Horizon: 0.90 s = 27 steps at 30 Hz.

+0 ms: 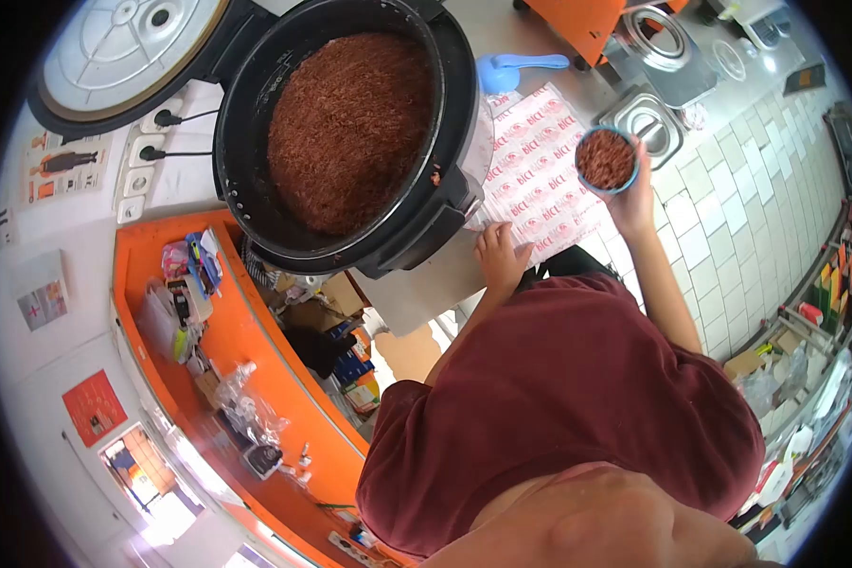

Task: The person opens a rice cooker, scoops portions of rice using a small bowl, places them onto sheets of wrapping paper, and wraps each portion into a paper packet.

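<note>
A round bowl (607, 160) with a blue-green rim, full of reddish-brown grains or shreds, is held in my right hand (631, 194). My left hand (503, 254) lies open, fingers slightly spread, on the near edge of the red-and-white printed paper (540, 170), close to the cooker's front. The large black cooker (454, 104) stands with its lid (128, 52) raised at the upper left. Inside it is a mass of the same reddish-brown food (350, 133). Beyond the paper lies a blue scoop (516, 71), touched by neither hand.
Metal lidded containers (651, 128) sit on the counter beyond my right hand. Plugs and sockets (147, 149) are on the wall at the left. An orange shelf unit (246, 331) with assorted items runs below the cooker. White floor tiles (719, 227) show at the right.
</note>
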Available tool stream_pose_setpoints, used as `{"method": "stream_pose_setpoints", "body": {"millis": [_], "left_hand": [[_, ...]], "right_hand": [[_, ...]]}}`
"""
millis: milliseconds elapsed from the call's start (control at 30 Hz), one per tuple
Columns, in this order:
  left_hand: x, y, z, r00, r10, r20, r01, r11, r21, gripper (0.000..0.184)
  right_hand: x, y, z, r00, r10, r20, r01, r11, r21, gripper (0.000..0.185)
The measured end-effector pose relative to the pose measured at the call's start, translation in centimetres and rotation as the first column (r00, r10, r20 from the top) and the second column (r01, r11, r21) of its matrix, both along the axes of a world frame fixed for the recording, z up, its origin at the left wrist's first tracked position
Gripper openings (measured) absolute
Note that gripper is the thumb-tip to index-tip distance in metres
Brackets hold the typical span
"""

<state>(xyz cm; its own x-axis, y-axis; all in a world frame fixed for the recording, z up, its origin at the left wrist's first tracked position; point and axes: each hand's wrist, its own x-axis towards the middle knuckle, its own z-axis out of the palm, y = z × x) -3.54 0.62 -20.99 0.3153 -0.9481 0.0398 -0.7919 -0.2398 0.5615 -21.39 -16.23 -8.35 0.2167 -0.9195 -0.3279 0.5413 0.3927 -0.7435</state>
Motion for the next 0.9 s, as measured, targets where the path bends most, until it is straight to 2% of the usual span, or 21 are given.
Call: {"method": "stream_pose_setpoints", "body": {"millis": [33,67,100,133,167,233,267,333,433,500,533,567,633,667,700,733,767,800,833,900], "left_hand": [[-0.5,-0.2,0.3,0.997,0.055,0.058,-0.060,0.995,0.074,0.062],[-0.9,-0.4,0.1,0.995,0.078,0.062,-0.083,0.993,0.081,0.062],[-1.2,-0.4,-0.2,0.991,0.115,0.063,-0.121,0.987,0.110,0.063],[-1.7,-0.3,-0.5,0.987,0.150,0.064,-0.157,0.977,0.142,0.065],[-2.2,-0.3,-0.9,0.984,0.166,0.066,-0.175,0.971,0.161,0.065],[-2.7,-0.1,-1.7,0.949,0.309,-0.054,-0.291,0.931,0.221,0.066],[-2.8,0.1,-2.4,0.946,0.317,-0.071,-0.300,0.936,0.184,0.064],[-3.0,0.5,-2.3,0.941,0.330,-0.073,-0.314,0.934,0.173,0.063],[-3.9,0.3,-2.5,0.922,0.380,-0.078,-0.366,0.919,0.144,0.059],[-3.8,0.1,-2.7,0.907,0.412,-0.086,-0.401,0.908,0.120,0.056],[-3.6,-0.1,-2.7,0.901,0.426,-0.081,-0.416,0.901,0.120,0.056],[-3.5,-0.2,-2.8,0.907,0.412,-0.089,-0.401,0.909,0.117,0.053],[-4.3,0.3,-2.4,0.894,0.438,-0.093,-0.427,0.897,0.117,0.050],[-4.7,-0.1,-2.1,0.873,0.470,-0.133,-0.455,0.881,0.130,0.047],[-5.2,-0.3,-1.8,0.848,0.501,-0.173,-0.482,0.865,0.141,0.043],[-5.8,-0.4,-1.7,0.836,0.529,-0.143,-0.513,0.847,0.137,0.042],[-6.6,-0.6,-1.5,0.816,0.561,-0.140,-0.548,0.827,0.124,0.042],[-7.2,-0.9,-1.2,0.816,0.566,-0.118,-0.558,0.825,0.096,0.038],[-7.5,-0.9,-1.1,0.804,0.589,-0.084,-0.585,0.808,0.067,0.034],[-8.5,-1.0,-5.5,0.818,0.571,-0.074,-0.572,0.793,-0.209,0.025]], "right_hand": [[0.4,0.1,-3.5,0.965,-0.112,-0.239,0.069,0.981,-0.180,0.052],[1.0,0.8,-6.0,0.867,-0.081,-0.491,-0.100,0.938,-0.331,0.041],[2.3,0.7,-6.8,0.467,-0.465,-0.752,-0.460,0.598,-0.656,0.032],[3.3,1.0,-9.0,0.377,-0.409,-0.831,-0.720,0.434,-0.541,0.024],[3.6,1.7,-11.6,0.276,-0.460,-0.844,-0.873,0.248,-0.420,0.028],[3.5,0.8,-12.2,0.329,-0.475,-0.816,-0.884,0.150,-0.443,0.029],[3.4,-1.1,-12.7,0.338,-0.475,-0.812,-0.880,0.145,-0.452,0.029],[2.3,-3.1,-13.0,0.423,-0.415,-0.806,-0.878,0.031,-0.477,0.027],[4.5,-3.0,-12.6,0.315,-0.513,-0.798,-0.790,0.324,-0.520,0.026],[3.5,-0.9,-13.2,0.484,-0.370,-0.793,-0.865,-0.066,-0.498,0.029],[2.6,-1.2,-12.9,0.558,-0.233,-0.797,-0.828,-0.221,-0.515,0.030],[1.9,-2.7,-12.9,0.564,-0.216,-0.797,-0.822,-0.237,-0.518,0.030],[1.8,-6.1,-13.2,0.519,-0.296,-0.802,-0.855,-0.175,-0.488,0.030],[2.6,-6.0,-13.4,0.536,-0.278,-0.797,-0.844,-0.212,-0.493,0.030],[3.6,-5.4,-13.4,0.483,-0.375,-0.792,-0.860,-0.031,-0.509,0.029],[4.3,-4.6,-13.4,0.411,-0.459,-0.787,-0.837,0.151,-0.525,0.028],[4.1,-3.2,-13.3,0.431,-0.419,-0.799,-0.876,0.019,-0.483,0.027],[3.0,-2.5,-16.2,0.458,-0.387,-0.800,-0.889,-0.189,-0.418,0.027],[2.5,-2.1,-14.7,0.547,-0.162,-0.821,-0.822,-0.287,-0.491,0.032],[2.5,-3.5,-13.8,0.535,-0.111,-0.837,-0.813,-0.338,-0.474,0.033]]}}
